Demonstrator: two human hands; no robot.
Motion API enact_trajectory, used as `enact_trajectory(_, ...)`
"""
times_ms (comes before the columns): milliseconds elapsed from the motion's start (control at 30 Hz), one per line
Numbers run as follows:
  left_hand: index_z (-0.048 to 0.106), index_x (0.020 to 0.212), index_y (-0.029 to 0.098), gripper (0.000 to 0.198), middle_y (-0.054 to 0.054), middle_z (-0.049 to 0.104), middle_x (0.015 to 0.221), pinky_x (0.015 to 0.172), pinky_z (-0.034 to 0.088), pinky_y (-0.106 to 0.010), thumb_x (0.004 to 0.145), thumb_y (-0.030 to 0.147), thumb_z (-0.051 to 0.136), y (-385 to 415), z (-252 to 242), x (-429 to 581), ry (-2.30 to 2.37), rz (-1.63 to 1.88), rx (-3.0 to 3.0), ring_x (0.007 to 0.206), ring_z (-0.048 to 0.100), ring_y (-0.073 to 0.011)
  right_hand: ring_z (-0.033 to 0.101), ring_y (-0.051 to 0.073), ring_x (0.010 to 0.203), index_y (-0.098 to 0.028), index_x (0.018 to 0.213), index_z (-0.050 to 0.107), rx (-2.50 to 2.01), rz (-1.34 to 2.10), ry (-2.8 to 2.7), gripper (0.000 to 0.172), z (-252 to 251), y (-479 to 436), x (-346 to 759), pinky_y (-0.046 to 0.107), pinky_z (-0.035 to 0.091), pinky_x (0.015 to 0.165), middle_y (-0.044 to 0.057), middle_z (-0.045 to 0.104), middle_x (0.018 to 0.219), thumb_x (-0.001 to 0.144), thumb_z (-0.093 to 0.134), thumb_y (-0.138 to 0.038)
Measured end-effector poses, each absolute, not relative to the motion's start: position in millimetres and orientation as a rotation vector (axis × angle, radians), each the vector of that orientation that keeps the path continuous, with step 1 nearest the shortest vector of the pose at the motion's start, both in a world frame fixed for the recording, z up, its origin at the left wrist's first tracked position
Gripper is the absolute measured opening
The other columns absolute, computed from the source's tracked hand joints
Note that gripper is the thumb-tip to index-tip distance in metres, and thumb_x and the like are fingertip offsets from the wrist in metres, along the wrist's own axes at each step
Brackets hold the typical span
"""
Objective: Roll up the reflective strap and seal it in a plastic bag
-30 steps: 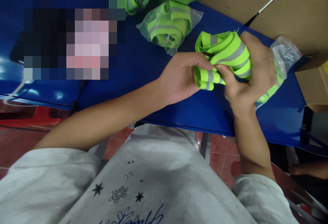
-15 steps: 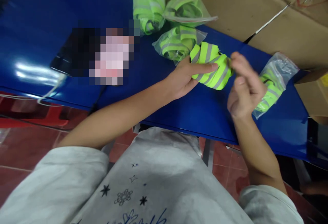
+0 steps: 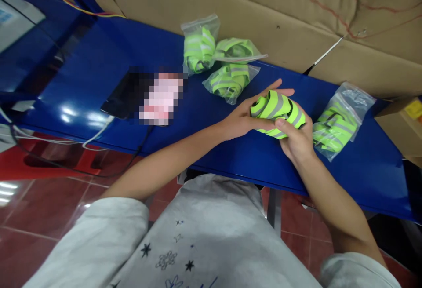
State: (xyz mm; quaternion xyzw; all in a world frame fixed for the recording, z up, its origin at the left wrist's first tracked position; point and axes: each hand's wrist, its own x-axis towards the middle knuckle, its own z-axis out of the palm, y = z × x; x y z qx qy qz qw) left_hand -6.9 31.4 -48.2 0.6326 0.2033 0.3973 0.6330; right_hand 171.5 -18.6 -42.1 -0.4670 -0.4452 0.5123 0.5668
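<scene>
A rolled bundle of neon-yellow reflective strap [image 3: 277, 107] with grey stripes is held above the blue table, between both hands. My left hand [image 3: 242, 118] supports it from the left, thumb along its lower front and fingers stretched out behind it. From the right, my right hand [image 3: 301, 138] grips the bundle with the thumb pressed on its front; its other fingers are mostly hidden behind. Just right of this hand lies a clear zip bag [image 3: 339, 123] with a similar strap inside. Beyond my left hand rests another bagged strap [image 3: 231, 81].
Two more bagged straps, one upright bag [image 3: 199, 48] and one flatter bag [image 3: 237, 49], lie near the cardboard backing [image 3: 231, 2]. Phones with cables, one dark phone [image 3: 120, 96] among them, lie left on the blue table [image 3: 89, 55]. A cardboard box [image 3: 400, 125] stands right.
My right hand has come in from the right, where it was apart from the bundle, and now grips it. The bundle has turned, and my left fingers now show behind it. The view has shifted.
</scene>
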Motion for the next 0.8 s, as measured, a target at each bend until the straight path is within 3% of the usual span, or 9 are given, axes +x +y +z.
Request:
enact_trajectory(133,0.032,0.166,0.029,0.102,-0.01,0.042,0.172,0.129,0.042,-0.053,0.082,0.057,0.082,26,-46,0,0.459,1.01,1.454,0.167,0.03,-0.0328,0.08,0.026,0.091,-0.028,0.103,0.08,-1.137,1.225,-0.992,0.041,-39,-18,170,0.047,0.069,0.091,-0.001,0.081,0.093,0.067,0.097,-0.038)
enact_trajectory(233,0.008,0.171,0.034,0.122,-0.013,0.044,0.169,0.123,0.05,-0.05,0.08,0.062,0.084,23,-47,-2,0.456,1.017,1.449,0.16,0.042,-0.0313,0.081,0.026,0.09,-0.024,0.094,0.08,-1.061,1.112,-0.911,0.034,-23,-11,179,0.049,0.069,0.096,0.0,0.082,0.093,0.066,0.096,-0.029)
enact_trajectory(300,0.012,0.169,0.036,0.112,-0.013,0.049,0.164,0.115,0.056,-0.045,0.084,0.063,0.08,24,-49,-4,0.493,1.019,1.452,0.148,0.056,-0.0284,0.082,0.026,0.098,-0.023,0.087,0.079,-0.889,0.93,-0.861,0.02,-3,-3,199,0.046,0.067,0.104,-0.001,0.083,0.094,0.071,0.091,-0.025)
enact_trajectory(367,0.033,0.161,0.033,0.083,-0.011,0.058,0.153,0.103,0.06,-0.038,0.092,0.059,0.071,27,-52,-1,0.585,1.026,1.48,0.132,0.066,-0.0246,0.079,0.023,0.118,-0.024,0.092,0.081,-0.671,0.737,-0.849,0.011,19,5,231,0.04,0.062,0.113,-0.003,0.083,0.103,0.089,0.072,-0.019)
enact_trajectory(433,0.051,0.147,0.025,0.055,-0.011,0.068,0.137,0.094,0.061,-0.035,0.098,0.047,0.064,30,-54,14,0.692,0.99,1.556,0.117,0.071,-0.0216,0.074,0.023,0.13,-0.021,0.092,0.082,-0.65,0.626,-0.743,0.038,37,11,272,0.035,0.064,0.107,0.0,0.083,0.114,0.104,0.046,-0.017)
enact_trajectory(500,0.058,0.137,0.02,0.04,-0.01,0.074,0.124,0.094,0.06,-0.035,0.099,0.034,0.06,32,-53,44,0.778,0.894,1.685,0.106,0.073,-0.0199,0.068,0.025,0.136,-0.023,0.083,0.079,-0.609,0.597,-0.48,0.042,45,15,314,0.032,0.067,0.094,-0.001,0.08,0.127,0.107,0.044,-0.024)
enact_trajectory(567,0.054,0.142,0.019,0.046,-0.011,0.074,0.126,0.101,0.059,-0.039,0.101,0.04,0.062,31,-49,84,0.837,0.772,1.845,0.108,0.074,-0.0222,0.061,0.029,0.14,-0.023,0.081,0.078,-0.531,0.655,-0.283,0.035,40,18,351,0.034,0.068,0.09,-0.005,0.076,0.137,0.104,0.051,-0.026)
enact_trajectory(667,0.037,0.159,0.015,0.094,-0.021,0.063,0.141,0.101,0.059,-0.048,0.088,0.064,0.075,24,-43,142,0.873,0.526,2.167,0.127,0.068,-0.0398,0.072,0.031,0.126,-0.017,0.08,0.08,-0.64,0.596,-0.326,0.046,17,25,385,0.03,0.067,0.083,0.004,0.083,0.118,0.106,0.044,-0.028)
enact_trajectory(800,0.037,0.161,0.022,0.063,-0.016,0.059,0.137,0.1,0.058,-0.036,0.101,0.025,0.058,20,-40,165,0.802,0.542,2.243,0.12,0.072,-0.0283,0.079,0.02,0.118,-0.026,0.089,0.077,-0.828,0.551,-0.503,0.036,-27,42,398,0.03,0.065,0.096,-0.002,0.084,0.113,0.107,0.046,-0.031)
